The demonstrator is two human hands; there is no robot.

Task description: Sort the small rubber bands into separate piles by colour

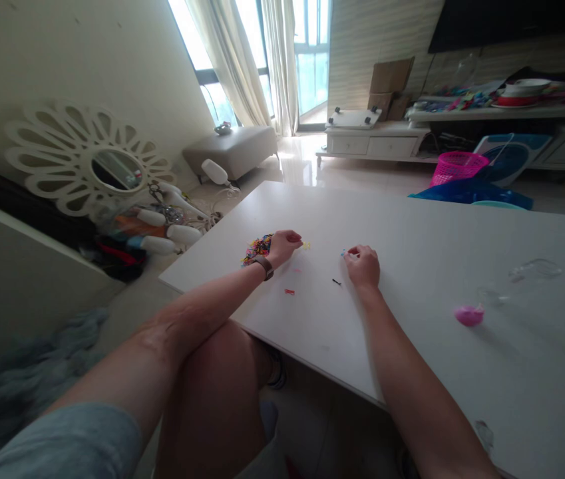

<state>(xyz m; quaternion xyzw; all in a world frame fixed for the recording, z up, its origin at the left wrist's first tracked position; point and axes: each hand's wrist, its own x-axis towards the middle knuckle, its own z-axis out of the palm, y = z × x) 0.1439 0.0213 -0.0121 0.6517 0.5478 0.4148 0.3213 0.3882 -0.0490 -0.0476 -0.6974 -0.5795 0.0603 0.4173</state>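
A heap of tiny multicoloured strips, perhaps rubber bands (258,247), lies on the white table (426,266). My left hand (285,246) rests at the heap's right edge, fingers pinched together beside a few small yellow pieces (307,245). Across from it, my right hand (363,265) is closed too, its thumb and forefinger at a small blue piece (343,253). What either pinch holds is too small to tell. Between the hands and nearer me lie a faint pink piece (297,270), a little red bunch (289,292) and a short black piece (337,282).
A pink rounded object (469,315) and a clear plastic item (535,269) sit on the table's right side. Beyond the table stand a pink basket (458,166) and a low cabinet (372,145). A flower-shaped mirror frame (57,159) leans at the left.
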